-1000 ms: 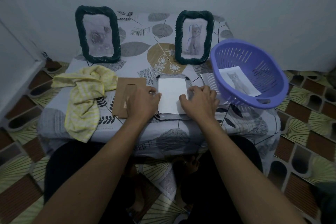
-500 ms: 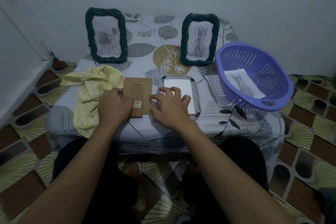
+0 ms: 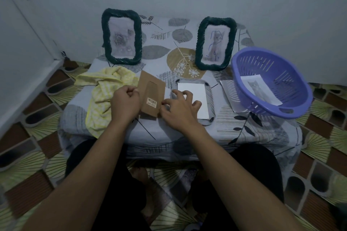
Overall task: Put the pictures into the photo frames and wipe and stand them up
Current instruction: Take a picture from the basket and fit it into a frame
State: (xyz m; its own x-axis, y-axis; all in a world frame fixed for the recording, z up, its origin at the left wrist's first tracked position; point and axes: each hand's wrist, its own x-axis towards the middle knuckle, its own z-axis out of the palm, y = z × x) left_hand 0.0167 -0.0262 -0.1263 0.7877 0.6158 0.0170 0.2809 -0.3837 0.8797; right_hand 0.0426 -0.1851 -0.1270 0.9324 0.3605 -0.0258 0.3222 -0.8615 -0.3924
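A brown cardboard frame back (image 3: 151, 95) with a barcode sticker is tilted up off the table. My left hand (image 3: 125, 104) pinches its left edge and my right hand (image 3: 179, 108) grips its lower right edge. To the right a third frame (image 3: 208, 103) lies face down with a white picture back (image 3: 195, 99) showing inside it. Two dark green frames stand at the back: one with a rose picture (image 3: 121, 37), one with a cat picture (image 3: 216, 43). A yellow checked cloth (image 3: 105, 95) lies crumpled at the left.
A purple plastic basket (image 3: 272, 73) at the right holds a cat picture (image 3: 260, 89). Another sheet (image 3: 228, 93) lies partly under the basket. The small table wears a leaf-patterned cover (image 3: 180, 58). Grey walls close the back and left. Patterned floor surrounds the table.
Both hands left the white picture in the flat frame and moved left to the cardboard back, then lifted and tilted it. The camera view shifted slightly.
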